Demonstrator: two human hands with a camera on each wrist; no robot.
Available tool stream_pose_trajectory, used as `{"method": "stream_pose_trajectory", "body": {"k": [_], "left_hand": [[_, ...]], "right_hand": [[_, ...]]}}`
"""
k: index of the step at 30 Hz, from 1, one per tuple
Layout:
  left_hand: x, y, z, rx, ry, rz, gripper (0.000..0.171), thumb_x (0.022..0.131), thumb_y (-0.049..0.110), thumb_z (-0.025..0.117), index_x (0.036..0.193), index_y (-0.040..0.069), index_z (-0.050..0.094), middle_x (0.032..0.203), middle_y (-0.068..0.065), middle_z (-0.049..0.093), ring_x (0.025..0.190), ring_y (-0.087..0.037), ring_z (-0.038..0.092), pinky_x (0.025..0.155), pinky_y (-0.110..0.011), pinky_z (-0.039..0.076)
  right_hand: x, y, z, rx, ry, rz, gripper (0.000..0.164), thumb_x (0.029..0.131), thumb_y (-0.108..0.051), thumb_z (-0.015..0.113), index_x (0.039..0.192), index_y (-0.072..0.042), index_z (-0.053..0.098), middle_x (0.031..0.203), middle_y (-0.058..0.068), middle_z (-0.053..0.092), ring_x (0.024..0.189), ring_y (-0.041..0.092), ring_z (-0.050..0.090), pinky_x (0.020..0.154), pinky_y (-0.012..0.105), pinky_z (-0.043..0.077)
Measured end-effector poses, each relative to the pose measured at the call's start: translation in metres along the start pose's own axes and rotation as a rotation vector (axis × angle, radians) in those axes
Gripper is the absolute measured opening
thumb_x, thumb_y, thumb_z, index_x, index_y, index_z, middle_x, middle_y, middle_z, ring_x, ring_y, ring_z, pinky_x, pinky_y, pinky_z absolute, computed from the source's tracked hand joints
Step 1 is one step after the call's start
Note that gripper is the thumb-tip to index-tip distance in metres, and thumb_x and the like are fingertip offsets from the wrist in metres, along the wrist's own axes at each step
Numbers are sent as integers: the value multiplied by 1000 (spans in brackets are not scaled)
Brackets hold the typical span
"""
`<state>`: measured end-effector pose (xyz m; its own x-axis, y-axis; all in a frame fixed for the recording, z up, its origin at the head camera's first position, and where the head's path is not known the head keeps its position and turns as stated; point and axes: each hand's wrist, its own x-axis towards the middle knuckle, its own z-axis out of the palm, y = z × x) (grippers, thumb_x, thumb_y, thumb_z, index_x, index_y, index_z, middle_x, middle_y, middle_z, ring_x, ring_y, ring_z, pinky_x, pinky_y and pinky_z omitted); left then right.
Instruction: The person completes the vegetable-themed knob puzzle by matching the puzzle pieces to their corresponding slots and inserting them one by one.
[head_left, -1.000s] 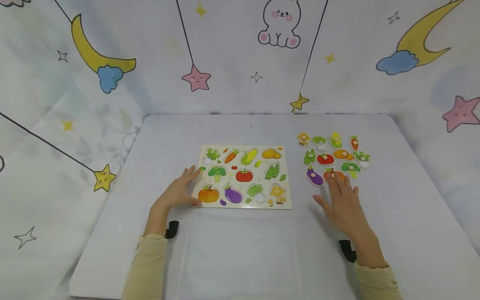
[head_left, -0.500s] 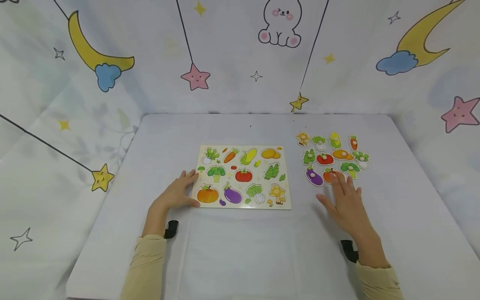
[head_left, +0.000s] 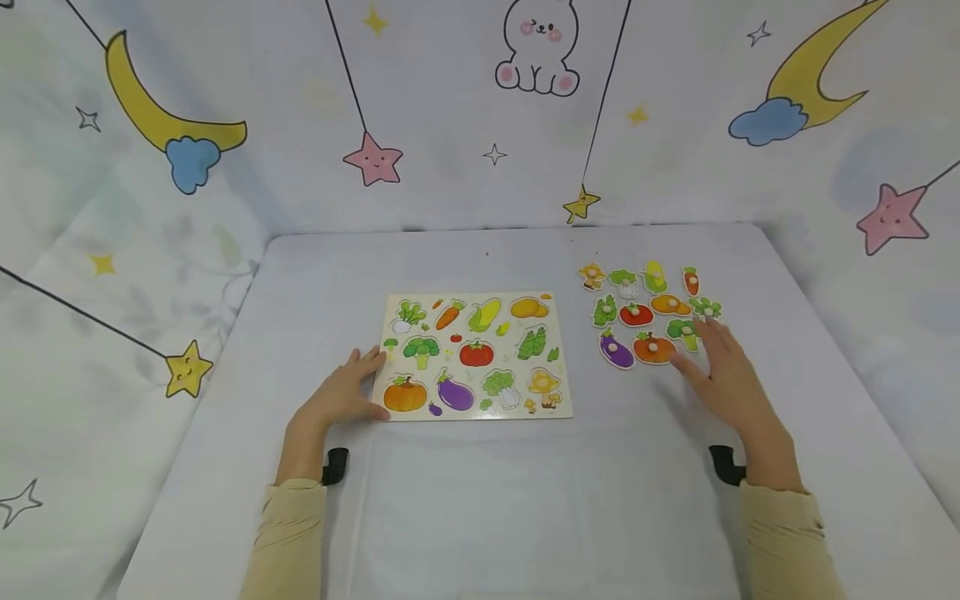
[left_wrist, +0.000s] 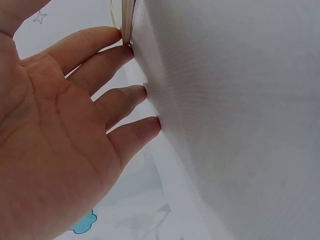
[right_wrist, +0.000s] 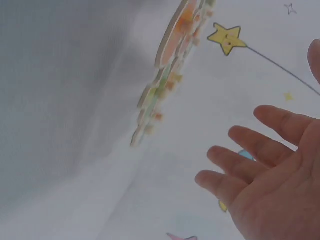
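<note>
A vegetable puzzle board (head_left: 468, 413) with printed pictures lies flat on the white table. My left hand (head_left: 337, 393) touches its left edge, thumb at the near corner. In the left wrist view, its fingertips (left_wrist: 127, 52) meet the board's side and the tabletop. To the right lie knobbed puzzle pieces, among them a pumpkin (head_left: 649, 350), an eggplant (head_left: 617, 350), a tomato (head_left: 636, 316) and a broccoli (head_left: 681, 332). Over their near right side hovers my right hand (head_left: 738, 392), fingers spread and holding nothing. The radish piece (head_left: 705, 308) is partly behind its fingertips.
Further back in the cluster are mushroom (head_left: 592, 276), cabbage (head_left: 623, 282), corn (head_left: 655, 277) and carrot (head_left: 691, 281) pieces. A potato piece (head_left: 670, 305) sits mid-cluster. A patterned cloth backdrop (head_left: 442, 92) surrounds the table's back and sides.
My right hand has moved right and slightly away from me, off the pumpkin piece toward the broccoli and radish. The left hand stays at the board's edge. The head view has shifted slightly.
</note>
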<state>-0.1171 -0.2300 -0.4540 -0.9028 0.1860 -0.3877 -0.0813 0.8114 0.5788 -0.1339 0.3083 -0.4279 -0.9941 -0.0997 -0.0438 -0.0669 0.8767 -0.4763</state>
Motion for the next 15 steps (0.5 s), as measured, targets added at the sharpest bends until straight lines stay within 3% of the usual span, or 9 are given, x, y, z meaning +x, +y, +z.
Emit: {"method": "stream_pose_trajectory", "body": {"k": [6, 10, 15], "left_hand": [[1, -1, 0, -8, -8, -23, 104, 70, 21, 86, 155, 9, 26, 164, -12, 15, 150, -45, 1, 115, -71, 9], [0, -3, 0, -14, -3, -27, 104, 70, 21, 86, 155, 9, 26, 164, -11, 15, 150, -45, 2, 115, -71, 10], [0, -3, 1, -18, 4, -16, 104, 69, 20, 87, 154, 9, 28, 164, -11, 16, 150, -45, 3, 114, -71, 12]], "right_hand": [[30, 35, -26, 55, 94, 47, 74, 98, -41, 55, 153, -1, 26, 151, 35, 27, 134, 55, 31, 102, 72, 33], [47, 58, -34, 102, 77, 115, 72, 98, -44, 54, 154, -6, 28, 146, 35, 36, 126, 54, 41, 94, 69, 43], [61, 75, -39, 110, 42, 121, 63, 99, -35, 56, 149, -2, 37, 133, 33, 49, 117, 50, 48, 84, 59, 49]]}}
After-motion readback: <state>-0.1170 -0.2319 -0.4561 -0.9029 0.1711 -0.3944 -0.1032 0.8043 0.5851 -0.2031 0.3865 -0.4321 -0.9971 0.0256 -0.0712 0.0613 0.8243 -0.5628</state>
